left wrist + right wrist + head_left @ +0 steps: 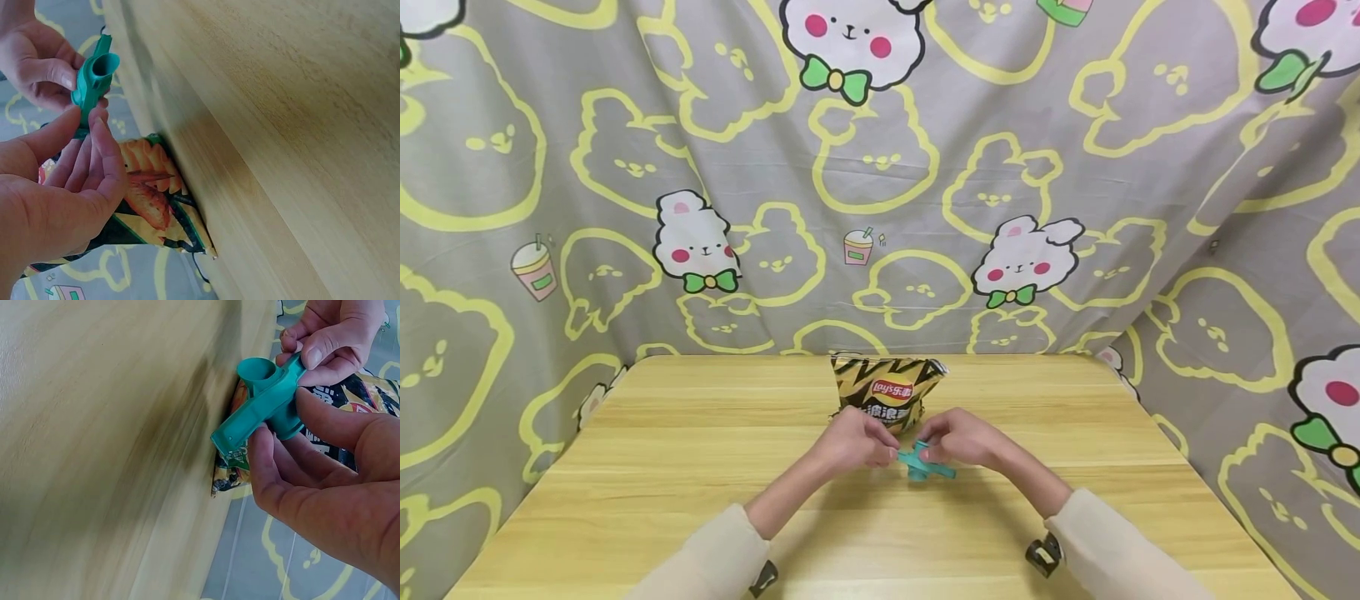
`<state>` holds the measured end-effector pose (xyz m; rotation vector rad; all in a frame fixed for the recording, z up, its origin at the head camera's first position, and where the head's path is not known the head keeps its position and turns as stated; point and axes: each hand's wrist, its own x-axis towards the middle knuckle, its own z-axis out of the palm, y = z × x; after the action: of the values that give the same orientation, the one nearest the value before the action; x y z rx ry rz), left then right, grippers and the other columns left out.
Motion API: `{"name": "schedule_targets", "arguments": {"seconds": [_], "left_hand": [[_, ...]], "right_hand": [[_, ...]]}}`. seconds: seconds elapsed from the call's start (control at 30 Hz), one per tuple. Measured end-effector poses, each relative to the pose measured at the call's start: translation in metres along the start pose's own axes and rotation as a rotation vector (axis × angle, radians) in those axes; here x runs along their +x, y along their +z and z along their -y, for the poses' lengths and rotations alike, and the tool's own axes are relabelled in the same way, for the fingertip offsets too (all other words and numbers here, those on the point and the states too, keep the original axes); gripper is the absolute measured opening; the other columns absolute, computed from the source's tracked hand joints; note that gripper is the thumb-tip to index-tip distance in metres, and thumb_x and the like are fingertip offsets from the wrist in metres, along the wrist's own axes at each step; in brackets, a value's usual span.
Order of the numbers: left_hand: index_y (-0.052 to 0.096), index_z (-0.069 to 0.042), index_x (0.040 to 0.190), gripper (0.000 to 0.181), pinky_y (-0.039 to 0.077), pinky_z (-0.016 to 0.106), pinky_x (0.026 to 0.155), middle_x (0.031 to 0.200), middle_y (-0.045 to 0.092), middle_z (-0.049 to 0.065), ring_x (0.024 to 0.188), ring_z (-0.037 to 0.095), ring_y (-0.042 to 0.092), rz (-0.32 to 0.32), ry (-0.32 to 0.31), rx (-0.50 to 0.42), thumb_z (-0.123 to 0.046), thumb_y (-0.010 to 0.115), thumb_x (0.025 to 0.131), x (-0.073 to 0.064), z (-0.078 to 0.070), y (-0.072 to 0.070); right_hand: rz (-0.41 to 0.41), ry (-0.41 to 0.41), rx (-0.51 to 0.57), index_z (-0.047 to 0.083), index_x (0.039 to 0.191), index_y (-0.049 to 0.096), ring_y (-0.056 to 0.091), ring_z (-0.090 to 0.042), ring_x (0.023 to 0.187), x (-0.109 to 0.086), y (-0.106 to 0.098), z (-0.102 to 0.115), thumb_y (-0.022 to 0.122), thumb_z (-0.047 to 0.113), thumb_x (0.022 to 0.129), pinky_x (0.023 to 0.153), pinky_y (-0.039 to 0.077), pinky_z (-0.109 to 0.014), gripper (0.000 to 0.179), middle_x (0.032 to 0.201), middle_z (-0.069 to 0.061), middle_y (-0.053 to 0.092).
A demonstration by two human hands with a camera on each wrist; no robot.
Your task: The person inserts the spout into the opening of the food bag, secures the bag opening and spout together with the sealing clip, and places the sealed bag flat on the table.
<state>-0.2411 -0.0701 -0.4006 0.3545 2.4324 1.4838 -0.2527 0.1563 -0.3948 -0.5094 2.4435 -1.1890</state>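
Observation:
Both hands hold a teal plastic bag clip with a round pour spout [917, 463] just above the table, in front of the chip bag. With thumb and fingertips, my left hand [852, 442] pinches one end of the clip [92, 81]. My right hand [964, 437] grips the clip's middle between thumb and fingers, seen closely in the right wrist view, where the spout's open mouth faces away from the palm. Behind the hands stands a black-and-gold Lay's chip bag [887, 385], its lower part partly hidden by the left hand.
The light wooden table [700, 417] extends around the hands. A grey curtain with yellow outlines and white cartoon animals [880, 183] hangs behind it and along both sides. Dark wrist-camera mounts [1043, 554] sit by the cream sleeves.

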Motion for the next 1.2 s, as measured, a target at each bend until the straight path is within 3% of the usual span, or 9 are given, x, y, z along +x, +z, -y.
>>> {"name": "schedule_targets", "arguments": {"seconds": [0.13, 0.33, 0.83, 1.2], "left_hand": [[0.079, -0.007, 0.087, 0.008, 0.061, 0.045, 0.076, 0.082, 0.077, 0.005, 0.079, 0.031, 0.074, 0.003, -0.005, 0.013, -0.004, 0.081, 0.079, -0.002, -0.001, -0.001], [0.079, -0.011, 0.085, 0.010, 0.058, 0.034, 0.073, 0.086, 0.076, 0.002, 0.079, 0.017, 0.069, 0.000, 0.004, 0.076, -0.005, 0.083, 0.078, -0.001, -0.002, -0.001], [0.079, -0.011, 0.087, 0.010, 0.054, 0.028, 0.072, 0.081, 0.076, -0.002, 0.079, 0.012, 0.067, 0.062, 0.056, 0.168, -0.004, 0.083, 0.080, -0.002, -0.002, -0.009], [0.080, -0.008, 0.088, 0.016, 0.054, 0.028, 0.073, 0.081, 0.077, 0.003, 0.077, 0.012, 0.067, 0.098, 0.090, 0.164, 0.004, 0.081, 0.078, -0.003, -0.001, -0.011]], "right_hand": [[-0.010, -0.006, 0.016, 0.001, 0.107, 0.075, 0.066, -0.016, 0.084, 0.001, 0.000, 0.001, 0.075, 0.008, 0.087, 0.085, 0.054, -0.037, 0.021, 0.093, -0.009, 0.074], [-0.013, 0.008, 0.050, 0.001, 0.106, 0.075, 0.065, -0.015, 0.085, 0.003, 0.000, 0.002, 0.077, 0.009, 0.086, 0.084, 0.054, -0.034, 0.022, 0.094, -0.006, 0.074], [0.006, -0.002, 0.118, -0.001, 0.106, 0.075, 0.065, -0.016, 0.085, 0.005, -0.001, -0.002, 0.079, 0.010, 0.084, 0.079, 0.054, -0.031, 0.025, 0.094, -0.004, 0.074], [0.004, 0.004, 0.119, -0.001, 0.102, 0.077, 0.067, -0.016, 0.084, 0.004, -0.001, -0.003, 0.081, 0.009, 0.082, 0.081, 0.054, -0.031, 0.023, 0.093, -0.004, 0.076]]}}
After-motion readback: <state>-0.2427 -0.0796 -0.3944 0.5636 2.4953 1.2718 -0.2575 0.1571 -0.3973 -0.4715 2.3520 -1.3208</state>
